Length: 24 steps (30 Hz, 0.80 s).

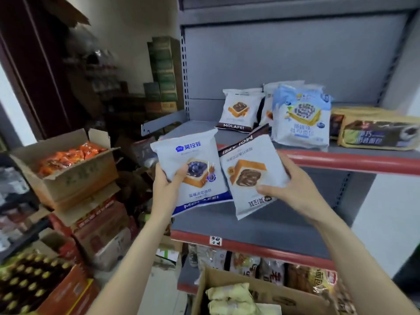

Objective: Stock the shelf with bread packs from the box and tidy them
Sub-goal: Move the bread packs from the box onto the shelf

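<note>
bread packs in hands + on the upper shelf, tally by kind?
Blue-band blueberry pack: 1, in left hand
Brown-band chocolate packs: 2, one in right hand, one on shelf
Light-blue pack: 1
Yellow-edged pack: 1
Total: 5; more partly hidden behind.

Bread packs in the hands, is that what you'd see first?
Yes. In the middle, the left hand holds a blueberry bread pack upright and the right hand holds a chocolate bread pack upside down. Behind them, more packs stand on the grey shelf, and an open box of orange snacks sits at left.
</note>
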{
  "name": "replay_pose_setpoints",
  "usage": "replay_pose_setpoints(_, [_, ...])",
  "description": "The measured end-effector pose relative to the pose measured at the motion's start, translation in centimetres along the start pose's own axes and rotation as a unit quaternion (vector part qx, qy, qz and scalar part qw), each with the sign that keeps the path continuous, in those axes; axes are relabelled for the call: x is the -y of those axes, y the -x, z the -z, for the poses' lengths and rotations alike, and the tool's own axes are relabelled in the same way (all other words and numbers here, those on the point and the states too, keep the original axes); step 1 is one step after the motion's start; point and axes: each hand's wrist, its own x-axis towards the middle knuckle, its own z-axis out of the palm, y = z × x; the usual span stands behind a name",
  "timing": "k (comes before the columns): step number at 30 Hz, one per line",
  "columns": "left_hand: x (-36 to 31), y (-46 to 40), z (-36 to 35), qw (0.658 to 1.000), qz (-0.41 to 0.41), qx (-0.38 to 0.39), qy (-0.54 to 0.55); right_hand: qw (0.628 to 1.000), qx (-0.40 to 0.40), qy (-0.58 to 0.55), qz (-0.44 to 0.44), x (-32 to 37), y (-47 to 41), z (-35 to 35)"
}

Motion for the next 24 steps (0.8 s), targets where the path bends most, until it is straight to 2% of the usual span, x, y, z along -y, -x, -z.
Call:
replay_pose_setpoints(5, [-3.7, -4.2, -0.8, 0.998, -0.056, -0.01, 0.013, 0.975, -0.197, -0.025, 0.103, 5.0, -5.2, 3.0])
replay_pose_setpoints(7, [-4.6, -6.2, -0.8, 0.997, -0.069, -0.015, 0.011, 0.963, -0.234, -0.035, 0.13, 6.8, -7.8, 3.6])
replay_pose_setpoints(10, [-5.7, -9.2, -0.6, 0.995, -0.099, -0.014, -0.001, 0.951, -0.249, 0.045, 0.177, 9.4, -11.7, 3.4])
replay_pose_setpoints(13, [-6.2, -12.1, -0.2, 0.994, -0.111, -0.004, -0.004, 0.933, -0.214, 0.154, 0.244, 10.6, -16.3, 2.1])
replay_pose_setpoints(15, [-6.1, -14.1, -0.2, 0.994, -0.107, 0.005, -0.011, 0.913, -0.175, 0.271, 0.249, 10.6, -19.8, 0.9])
replay_pose_setpoints(18, [-5.5, -16.8, -0.8, 0.994, -0.099, 0.031, -0.034, 0.862, -0.113, 0.45, 0.203, 9.9, -24.1, -1.2])
replay_pose_setpoints(21, [-4.7, -18.8, -2.1, 0.991, -0.103, 0.049, -0.071, 0.791, -0.063, 0.588, 0.155, 7.9, -27.4, -2.2])
replay_pose_setpoints(24, [-3.7, -20.5, -4.1, 0.993, -0.087, 0.061, -0.058, 0.748, -0.051, 0.652, 0.115, 5.2, -29.1, -1.6])
